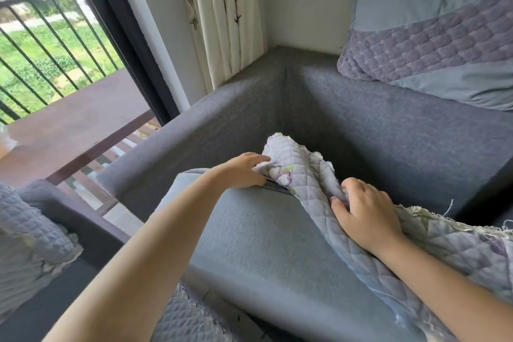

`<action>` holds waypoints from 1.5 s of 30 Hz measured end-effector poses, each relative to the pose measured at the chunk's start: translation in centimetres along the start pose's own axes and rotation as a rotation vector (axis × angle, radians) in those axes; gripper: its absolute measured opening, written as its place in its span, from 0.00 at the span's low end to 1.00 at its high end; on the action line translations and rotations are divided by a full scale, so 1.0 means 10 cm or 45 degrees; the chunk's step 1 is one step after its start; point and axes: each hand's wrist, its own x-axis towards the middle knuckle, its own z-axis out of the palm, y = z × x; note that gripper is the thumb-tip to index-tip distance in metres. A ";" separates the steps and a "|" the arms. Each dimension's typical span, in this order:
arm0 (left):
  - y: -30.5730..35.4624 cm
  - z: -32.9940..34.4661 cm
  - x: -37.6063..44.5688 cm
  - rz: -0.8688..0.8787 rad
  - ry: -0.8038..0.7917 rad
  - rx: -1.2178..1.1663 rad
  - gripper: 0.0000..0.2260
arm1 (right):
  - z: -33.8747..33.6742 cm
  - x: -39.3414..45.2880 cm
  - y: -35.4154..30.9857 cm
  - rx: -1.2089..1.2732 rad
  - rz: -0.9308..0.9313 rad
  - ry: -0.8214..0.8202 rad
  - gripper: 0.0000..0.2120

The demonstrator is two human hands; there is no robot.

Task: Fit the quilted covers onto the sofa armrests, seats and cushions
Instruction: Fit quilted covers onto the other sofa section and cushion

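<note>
A pale lilac quilted cover [302, 172] with a flower print and lace trim lies bunched over the far corner of a bare blue-grey seat cushion [266, 241]. My left hand [241, 171] pinches the cover's folded end at the cushion's corner. My right hand [363, 209] grips a fold of the same cover a little to the right. The cover trails off to the lower right under my right forearm. The grey sofa armrest [194, 130] runs just beyond my left hand.
A back cushion [433, 41] in a quilted purple and blue cover leans against the wall at the upper right. Another quilted piece [30, 233] lies at the lower left. A cream curtain [222, 14] and a balcony door stand behind the armrest.
</note>
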 end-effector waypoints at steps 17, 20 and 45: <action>-0.36 -0.37 -0.15 0.470 0.693 0.850 0.14 | -0.08 -0.02 0.02 0.096 -0.032 -0.199 0.21; -0.51 -0.25 -0.18 0.139 0.825 0.585 0.09 | -0.11 -0.10 -0.06 -0.080 -0.151 -0.119 0.31; -1.67 -0.23 -0.75 -0.709 1.050 0.000 0.12 | 0.06 0.02 -0.38 -0.182 -0.510 -0.193 0.23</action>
